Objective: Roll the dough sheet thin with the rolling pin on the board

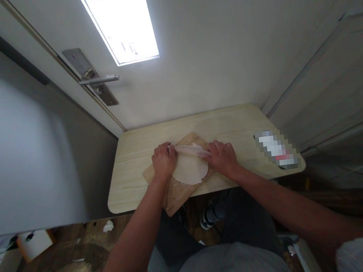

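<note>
A thin, round sheet of pale dough (190, 170) lies on a wooden board (177, 194), which is turned cornerwise on the small table. Across the dough's far edge runs a slim, pale rolling pin (188, 150), apparently with some dough over it. My left hand (164, 159) is closed round the pin's left end, at the board's left side. Its right end is in my right hand (222, 154), fingers curled and closed. Both palms hide parts of the pin's ends, and the right fingers are close to the dough's edge.
The light wood table (232, 123) stands against a door with a metal handle (99, 80) and a bright window (129, 24). A blurred-out flat object (276, 149) lies at the table's right end. Below, the floor holds crumpled paper (108, 226) and a white box (35, 245).
</note>
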A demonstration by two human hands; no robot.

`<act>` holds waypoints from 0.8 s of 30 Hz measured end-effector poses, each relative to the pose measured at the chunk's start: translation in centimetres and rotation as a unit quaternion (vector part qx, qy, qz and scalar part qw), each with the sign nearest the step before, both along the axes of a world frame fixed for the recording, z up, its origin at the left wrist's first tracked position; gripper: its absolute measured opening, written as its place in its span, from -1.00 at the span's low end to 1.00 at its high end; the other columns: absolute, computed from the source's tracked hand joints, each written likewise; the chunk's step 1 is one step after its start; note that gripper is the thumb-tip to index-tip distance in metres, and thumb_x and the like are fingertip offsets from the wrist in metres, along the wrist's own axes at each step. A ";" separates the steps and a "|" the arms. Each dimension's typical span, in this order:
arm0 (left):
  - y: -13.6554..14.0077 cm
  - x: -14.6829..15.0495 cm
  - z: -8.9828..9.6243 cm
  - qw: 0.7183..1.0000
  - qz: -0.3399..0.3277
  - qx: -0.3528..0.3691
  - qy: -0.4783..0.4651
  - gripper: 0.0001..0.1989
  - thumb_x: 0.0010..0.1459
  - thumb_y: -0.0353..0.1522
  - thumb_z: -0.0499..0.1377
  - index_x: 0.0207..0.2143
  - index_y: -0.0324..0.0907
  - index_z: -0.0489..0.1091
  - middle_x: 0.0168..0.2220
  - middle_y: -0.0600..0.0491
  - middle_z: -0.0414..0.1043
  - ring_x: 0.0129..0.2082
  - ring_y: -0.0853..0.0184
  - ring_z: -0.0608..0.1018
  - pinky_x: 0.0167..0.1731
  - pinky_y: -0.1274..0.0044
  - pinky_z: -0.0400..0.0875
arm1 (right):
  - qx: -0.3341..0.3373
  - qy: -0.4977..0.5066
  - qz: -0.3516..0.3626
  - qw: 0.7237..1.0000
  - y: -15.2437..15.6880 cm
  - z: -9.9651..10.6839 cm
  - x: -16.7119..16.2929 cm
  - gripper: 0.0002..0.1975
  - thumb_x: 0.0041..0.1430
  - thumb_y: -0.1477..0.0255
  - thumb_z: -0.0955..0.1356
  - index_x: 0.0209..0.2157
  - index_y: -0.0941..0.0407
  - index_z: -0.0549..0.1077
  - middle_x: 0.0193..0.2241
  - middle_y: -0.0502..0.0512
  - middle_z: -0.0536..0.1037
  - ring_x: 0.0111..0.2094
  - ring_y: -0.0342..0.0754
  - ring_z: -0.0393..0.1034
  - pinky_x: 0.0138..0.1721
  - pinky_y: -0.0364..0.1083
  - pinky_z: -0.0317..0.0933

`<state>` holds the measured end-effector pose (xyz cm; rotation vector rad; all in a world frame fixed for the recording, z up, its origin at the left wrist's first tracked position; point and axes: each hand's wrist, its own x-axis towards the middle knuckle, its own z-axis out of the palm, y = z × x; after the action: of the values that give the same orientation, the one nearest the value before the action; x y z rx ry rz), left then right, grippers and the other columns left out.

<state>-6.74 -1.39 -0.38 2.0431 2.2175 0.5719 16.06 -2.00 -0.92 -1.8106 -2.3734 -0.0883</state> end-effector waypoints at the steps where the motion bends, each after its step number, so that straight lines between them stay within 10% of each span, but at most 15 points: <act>1: -0.2 -0.2 0.0 1.000 0.004 -0.002 -0.001 -0.55 0.41 -0.19 -0.18 0.04 -0.12 0.41 0.01 -0.07 0.50 0.01 0.17 0.47 -0.05 0.38 0.34 | -0.008 -0.002 -0.003 1.000 0.0 0.2 0.0 -0.46 0.33 -0.05 0.15 -0.16 0.09 0.48 -0.20 0.19 0.53 -0.20 0.07 0.35 -0.27 -0.03 -0.04; 24: -6.1 -0.9 0.1 1.000 0.029 -0.009 -0.006 -0.77 0.28 -0.22 0.09 -0.12 -0.11 0.44 -0.11 -0.05 0.51 -0.04 0.11 0.47 -0.05 0.28 0.28 | -0.050 0.008 0.015 0.999 -2.4 0.2 2.1 -0.51 0.38 0.02 0.16 -0.25 0.10 0.48 -0.25 0.11 0.52 -0.31 -0.06 0.37 -0.39 -0.09 -0.06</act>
<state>-7.62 -7.48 -0.33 1.9684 2.2738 0.5654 18.14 -4.39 -0.70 -1.8104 -2.4341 0.0504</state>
